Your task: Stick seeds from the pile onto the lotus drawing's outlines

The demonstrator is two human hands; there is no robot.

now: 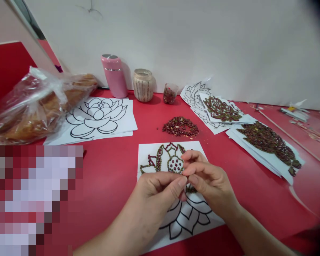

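Both hands meet over a white sheet with a lotus outline point(185, 218). Thumb and forefinger of my left hand point(157, 201) are pinched together, and whatever they hold is too small to make out. Touching those fingertips, my right hand point(212, 181) is also closed in a pinch, its contents hidden. Red and green beans point(159, 158) line the upper petals of the drawing, and several dark red beans dot its round centre point(175, 164). My hands cover the middle of the sheet. Beyond it lies a loose pile of dark red beans point(180, 127).
At the back stand a pink flask point(114, 76), a glass jar point(143, 86) and a small clear cup of beans point(170, 94). Left are lotus sheets point(126, 122) and a plastic bag of brown food point(40, 110). Bean-covered pictures point(268, 145) lie right, near a thin stick point(288, 128).
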